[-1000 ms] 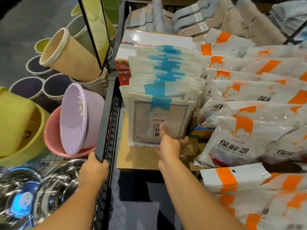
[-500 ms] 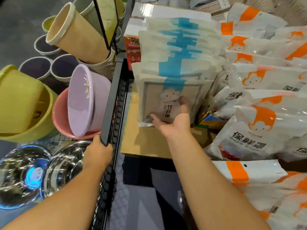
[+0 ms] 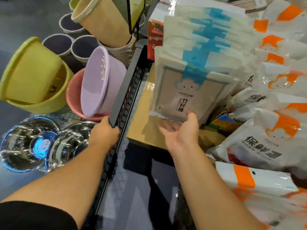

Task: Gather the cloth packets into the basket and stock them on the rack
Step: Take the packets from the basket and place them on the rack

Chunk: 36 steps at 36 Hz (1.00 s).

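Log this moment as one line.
left hand: grips black rack rail | right hand: open, palm up, thumb on front cloth packet | cloth packets: row behind it, over cardboard box

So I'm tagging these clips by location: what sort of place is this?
Probably a household-goods shop: many identical cloth packets lined up in a rack, with nested plastic basins and steel bowls beside it.

Bare cardboard [image 3: 142, 113] between rack rail [image 3: 126, 77] and packets [image 3: 191, 90]

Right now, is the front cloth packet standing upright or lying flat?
Upright, leaning back: the front cloth packet stands on its lower edge on the cardboard box; the right hand touches its bottom.
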Motion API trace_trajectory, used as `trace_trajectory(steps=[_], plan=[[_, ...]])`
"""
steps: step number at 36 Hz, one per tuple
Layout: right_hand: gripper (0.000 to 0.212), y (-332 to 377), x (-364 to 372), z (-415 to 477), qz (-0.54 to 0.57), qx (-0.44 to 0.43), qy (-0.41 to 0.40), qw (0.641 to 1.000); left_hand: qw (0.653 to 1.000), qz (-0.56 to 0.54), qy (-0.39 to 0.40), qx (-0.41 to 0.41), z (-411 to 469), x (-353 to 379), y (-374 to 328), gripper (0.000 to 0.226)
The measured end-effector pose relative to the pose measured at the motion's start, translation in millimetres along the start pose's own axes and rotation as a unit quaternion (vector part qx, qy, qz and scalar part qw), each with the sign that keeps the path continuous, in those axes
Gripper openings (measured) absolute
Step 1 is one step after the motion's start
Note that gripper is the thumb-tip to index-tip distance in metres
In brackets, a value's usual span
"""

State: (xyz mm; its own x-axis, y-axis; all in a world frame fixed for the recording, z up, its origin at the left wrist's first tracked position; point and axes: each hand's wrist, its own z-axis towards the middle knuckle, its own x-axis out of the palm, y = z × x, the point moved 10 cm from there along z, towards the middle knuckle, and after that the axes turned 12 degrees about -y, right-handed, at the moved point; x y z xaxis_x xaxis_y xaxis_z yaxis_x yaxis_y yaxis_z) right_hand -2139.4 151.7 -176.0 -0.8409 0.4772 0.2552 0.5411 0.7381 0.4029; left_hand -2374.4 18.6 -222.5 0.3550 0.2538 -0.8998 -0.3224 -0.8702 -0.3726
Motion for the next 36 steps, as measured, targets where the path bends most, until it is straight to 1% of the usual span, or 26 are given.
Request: trace_trajectory(steps=[1, 4, 7, 8, 11, 14, 17, 19, 21, 23, 24, 25, 27, 29, 30, 32, 34, 35, 36], plan=[[0.039, -1, -6, -3, -0.026, -0.010, -0.007, 1.000, 1.000, 0.005, -0.002, 0.001, 0, -1, -1, 0.024], [0.040, -2, -22, -14, -0.118, -0.056, -0.003, 0.991, 1.000, 0.000, -0.013, 0.004, -1, -2, 1, 0.023], [0.050, -1, -33, -28, -0.223, -0.102, 0.028, 0.969, 0.999, -0.029, -0.013, 0.014, -1, -2, 3, 0.025], [0.049, 0, -35, -32, -0.254, -0.114, 0.039, 0.960, 0.999, -0.036, -0.005, 0.015, -4, -1, 4, 0.028], [0.047, 3, -41, -44, -0.358, -0.154, 0.069, 0.918, 0.998, -0.046, 0.028, 0.018, -23, 1, 19, 0.035], [0.046, 0, -38, -56, -0.463, -0.211, 0.108, 0.854, 0.999, -0.045, 0.028, 0.008, -59, -2, 52, 0.038], [0.045, -15, -30, -75, -0.556, -0.272, 0.159, 0.769, 0.999, -0.032, 0.022, -0.001, -104, -7, 92, 0.040], [0.046, -35, -30, -87, -0.605, -0.294, 0.197, 0.713, 0.999, -0.023, 0.023, -0.015, -134, -12, 119, 0.044], [0.047, -63, -37, -103, -0.643, -0.291, 0.241, 0.666, 0.999, -0.005, 0.022, -0.022, -165, -17, 143, 0.044], [0.048, -91, -49, -119, -0.665, -0.286, 0.287, 0.627, 0.999, 0.022, 0.020, -0.019, -193, -23, 164, 0.045], [0.051, -105, -56, -129, -0.680, -0.292, 0.307, 0.598, 0.999, 0.041, 0.017, -0.017, -207, -27, 176, 0.046], [0.053, -119, -63, -138, -0.699, -0.304, 0.323, 0.562, 0.998, 0.065, 0.013, -0.014, -219, -31, 187, 0.047], [0.059, -145, -77, -157, -0.731, -0.339, 0.352, 0.476, 0.994, 0.110, -0.002, -0.013, -241, -41, 211, 0.051], [0.063, -173, -89, -176, -0.745, -0.380, 0.388, 0.387, 0.994, 0.100, -0.035, -0.028, -264, -55, 237, 0.052], [0.065, -188, -95, -186, -0.750, -0.400, 0.406, 0.337, 0.994, 0.083, -0.053, -0.040, -277, -62, 251, 0.052], [0.066, -219, -109, -204, -0.750, -0.434, 0.436, 0.243, 0.992, 0.064, -0.078, -0.072, -307, -73, 285, 0.058], [0.066, -250, -125, -217, -0.748, -0.449, 0.455, 0.180, 0.988, 0.056, -0.096, -0.106, -341, -82, 322, 0.064], [0.066, -265, -133, -223, -0.743, -0.455, 0.464, 0.158, 0.985, 0.052, -0.107, -0.122, -359, -86, 341, 0.064], [0.066, -280, -142, -228, -0.742, -0.455, 0.471, 0.143, 0.983, 0.050, -0.118, -0.135, -376, -89, 359, 0.064]])
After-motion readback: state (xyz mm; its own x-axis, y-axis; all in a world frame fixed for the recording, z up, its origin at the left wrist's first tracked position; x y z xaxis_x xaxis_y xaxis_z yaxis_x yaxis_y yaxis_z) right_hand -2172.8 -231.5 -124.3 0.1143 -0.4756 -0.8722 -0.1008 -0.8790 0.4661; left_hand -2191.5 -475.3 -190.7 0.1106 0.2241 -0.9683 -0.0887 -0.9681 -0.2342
